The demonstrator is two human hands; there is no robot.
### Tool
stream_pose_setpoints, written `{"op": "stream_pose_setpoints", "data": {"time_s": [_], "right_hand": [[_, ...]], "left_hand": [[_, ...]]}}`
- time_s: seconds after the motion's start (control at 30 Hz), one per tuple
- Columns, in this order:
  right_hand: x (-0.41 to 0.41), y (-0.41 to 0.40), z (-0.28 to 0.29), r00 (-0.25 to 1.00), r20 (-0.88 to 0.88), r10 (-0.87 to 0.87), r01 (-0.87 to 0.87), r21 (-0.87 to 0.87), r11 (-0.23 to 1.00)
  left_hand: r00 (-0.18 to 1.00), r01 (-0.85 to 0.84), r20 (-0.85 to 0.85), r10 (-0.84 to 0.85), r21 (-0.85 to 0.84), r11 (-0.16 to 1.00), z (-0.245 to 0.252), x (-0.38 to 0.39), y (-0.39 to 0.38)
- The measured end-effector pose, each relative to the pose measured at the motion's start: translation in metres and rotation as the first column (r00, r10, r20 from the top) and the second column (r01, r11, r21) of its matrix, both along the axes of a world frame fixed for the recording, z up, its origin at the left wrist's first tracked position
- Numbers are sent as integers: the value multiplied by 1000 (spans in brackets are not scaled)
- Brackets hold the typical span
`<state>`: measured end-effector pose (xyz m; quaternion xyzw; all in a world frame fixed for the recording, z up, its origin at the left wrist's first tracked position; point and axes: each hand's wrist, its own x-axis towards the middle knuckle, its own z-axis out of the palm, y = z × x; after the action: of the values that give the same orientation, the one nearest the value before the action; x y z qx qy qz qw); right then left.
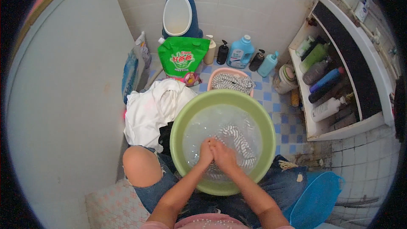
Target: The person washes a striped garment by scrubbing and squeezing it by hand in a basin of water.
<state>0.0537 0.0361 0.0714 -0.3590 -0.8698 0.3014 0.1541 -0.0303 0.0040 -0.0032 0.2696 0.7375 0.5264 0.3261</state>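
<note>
A green plastic basin (268, 133) stands between my knees, holding cloudy water with some foam. In it lies a wet striped cloth (244, 149), grey and white, partly under the water. My left hand (206, 151) and my right hand (224, 154) are pressed together near the middle of the basin, fists closed on a bunched part of this cloth. The fingers and the gripped fold are mostly hidden behind the backs of the hands.
White clothing (149, 111) is heaped left of the basin. Beyond are a pink tub (210, 81) with striped fabric, a green detergent pouch (182, 55) and a blue bottle (240, 52). A wall cabinet (349, 122) juts in at right; a blue basin (318, 197) leans nearby.
</note>
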Motion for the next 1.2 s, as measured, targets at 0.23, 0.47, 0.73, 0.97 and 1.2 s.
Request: {"op": "stream_pose_setpoints", "data": {"time_s": [0.23, 0.47, 0.73, 0.97, 1.2], "right_hand": [[20, 41, -45, 940, 69, -333, 340, -228, 912], [21, 9, -74, 894, 414, -170, 65, 256, 965], [24, 35, -59, 976, 74, -205, 206, 0, 979], [0, 4, -13, 989, -109, -97, 91, -66, 994], [9, 18, -9, 982, -127, -139, 142, 19, 990]], "left_hand": [[857, 45, -514, -46, -15, 999, -3, -3, 1], [781, 216, -455, -428, -447, 868, -15, 13, -8], [970, 141, -197, -141, -15, 990, -10, 12, 8], [501, -156, 864, -39, 135, 979, -40, -13, 5], [826, -158, 554, 103, 51, 986, -6, -6, 5]]}}
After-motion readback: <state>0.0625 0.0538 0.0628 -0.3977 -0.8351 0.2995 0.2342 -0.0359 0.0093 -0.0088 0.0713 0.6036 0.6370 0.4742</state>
